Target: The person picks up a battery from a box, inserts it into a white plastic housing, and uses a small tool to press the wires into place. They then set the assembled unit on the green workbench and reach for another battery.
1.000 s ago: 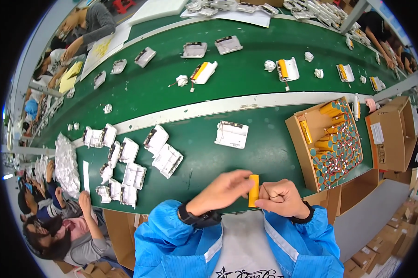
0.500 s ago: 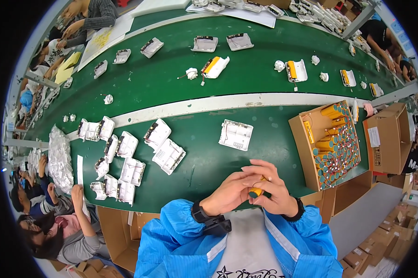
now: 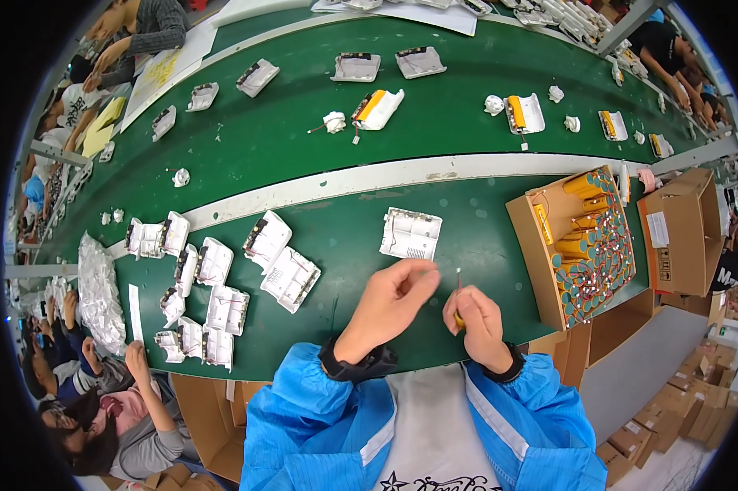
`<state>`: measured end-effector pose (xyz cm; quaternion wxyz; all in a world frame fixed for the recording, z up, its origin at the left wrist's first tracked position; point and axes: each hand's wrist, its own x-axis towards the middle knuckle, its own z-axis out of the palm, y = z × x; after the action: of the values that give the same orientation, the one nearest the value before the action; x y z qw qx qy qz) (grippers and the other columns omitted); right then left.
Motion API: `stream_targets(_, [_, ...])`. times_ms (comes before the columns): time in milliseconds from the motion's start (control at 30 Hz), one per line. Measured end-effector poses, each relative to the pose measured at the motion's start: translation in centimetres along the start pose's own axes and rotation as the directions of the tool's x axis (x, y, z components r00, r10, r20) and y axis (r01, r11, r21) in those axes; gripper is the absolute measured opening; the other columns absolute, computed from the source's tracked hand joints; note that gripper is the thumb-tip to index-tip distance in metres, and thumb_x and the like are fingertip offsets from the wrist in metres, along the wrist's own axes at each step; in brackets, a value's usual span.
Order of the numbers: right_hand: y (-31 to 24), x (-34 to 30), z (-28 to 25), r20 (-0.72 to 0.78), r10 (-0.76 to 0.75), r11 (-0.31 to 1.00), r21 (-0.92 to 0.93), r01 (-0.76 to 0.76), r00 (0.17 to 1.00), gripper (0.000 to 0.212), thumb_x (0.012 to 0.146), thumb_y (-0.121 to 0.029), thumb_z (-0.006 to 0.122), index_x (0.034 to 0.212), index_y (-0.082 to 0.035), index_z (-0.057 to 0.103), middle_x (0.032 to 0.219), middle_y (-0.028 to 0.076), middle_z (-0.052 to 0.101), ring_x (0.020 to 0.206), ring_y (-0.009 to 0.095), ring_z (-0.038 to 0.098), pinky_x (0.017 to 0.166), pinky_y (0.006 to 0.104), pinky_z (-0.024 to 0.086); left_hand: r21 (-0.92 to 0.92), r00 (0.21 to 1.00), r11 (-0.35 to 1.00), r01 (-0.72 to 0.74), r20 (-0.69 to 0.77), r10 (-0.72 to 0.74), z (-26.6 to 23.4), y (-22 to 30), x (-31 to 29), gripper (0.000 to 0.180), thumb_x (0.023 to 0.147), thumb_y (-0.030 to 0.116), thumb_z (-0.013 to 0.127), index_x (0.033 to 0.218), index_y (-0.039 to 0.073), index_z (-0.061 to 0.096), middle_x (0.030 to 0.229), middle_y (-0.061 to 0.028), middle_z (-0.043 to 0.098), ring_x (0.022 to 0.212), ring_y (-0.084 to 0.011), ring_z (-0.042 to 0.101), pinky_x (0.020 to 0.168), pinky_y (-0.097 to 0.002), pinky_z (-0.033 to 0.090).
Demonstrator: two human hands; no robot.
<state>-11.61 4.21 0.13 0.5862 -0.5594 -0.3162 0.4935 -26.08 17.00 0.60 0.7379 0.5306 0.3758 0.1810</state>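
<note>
My right hand [image 3: 481,322] is closed round a yellow cylindrical battery pack [image 3: 460,322], mostly hidden by the fingers. From its top a thin lead stands up, ending in a small white connector [image 3: 458,271]. To its left, my left hand [image 3: 392,306] is loosely curled, thumb and fingers apart, with nothing visible in it. Just beyond the left fingertips lies a white plastic shell [image 3: 411,234], hollow side up, with a dark strip along its far edge. More white shells [image 3: 291,279] with wires lie in a cluster on the left of the green table [image 3: 348,245].
A cardboard box [image 3: 534,266] of yellow battery packs stands to the right. Past a pale rail [image 3: 361,178], a green belt [image 3: 262,123] carries shells, some with yellow packs, and small white parts. A silvery plastic bag [image 3: 101,286] lies far left, near co-workers.
My hands have moved apart: the left went up and left toward the shell, while the right keeps the battery pack. The pack's lead and connector now stick up. The view has shifted slightly.
</note>
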Motion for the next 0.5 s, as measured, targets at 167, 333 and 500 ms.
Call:
stream_targets(167, [-0.4, 0.5, -0.2, 0.256, 0.001, 0.976, -0.208, 0.055, 0.967, 0.023, 0.108, -0.016, 0.045, 0.095, -0.001, 0.056, 0.077, 0.006, 0.062, 0.065, 0.010, 0.054, 0.061, 0.0234, 0.044, 0.003, 0.986, 0.993, -0.119, 0.122, 0.118, 0.4, 0.4, 0.5, 0.014, 0.093, 0.009, 0.070, 0.101, -0.002, 0.073, 0.079, -0.0024, 0.065, 0.068, -0.0086, 0.058, 0.062, -0.0219, 0.045])
stream_targets(333, [-0.5, 0.6, 0.4, 0.102, -0.035, 0.959, -0.275, 0.062, 0.994, 0.020, 0.107, -0.015, 0.047, 0.103, 0.001, 0.059, 0.073, 0.005, 0.062, 0.061, 0.008, 0.054, 0.055, 0.0219, 0.042, 0.133, 0.935, 0.929, -0.346, 0.136, 0.328, -0.1, -0.3, 1.0, 0.013, 0.086, 0.008, 0.077, 0.096, 0.000, 0.075, 0.087, -0.0036, 0.067, 0.077, -0.0114, 0.062, 0.066, -0.0249, 0.047])
stream_targets(500, [-0.8, 1.5, 0.3, 0.052, -0.291, 0.817, -0.505, 0.277, 0.955, 0.020, 0.108, -0.014, 0.045, 0.107, 0.001, 0.059, 0.066, 0.004, 0.059, 0.051, 0.007, 0.051, 0.049, 0.0216, 0.040, 0.314, 0.886, 0.829, -0.463, 0.182, 0.427, -1.3, 1.0, 2.8, 0.037, 0.077, 0.013, 0.084, 0.111, 0.002, 0.072, 0.106, -0.0073, 0.065, 0.101, -0.0200, 0.062, 0.081, -0.0322, 0.048])
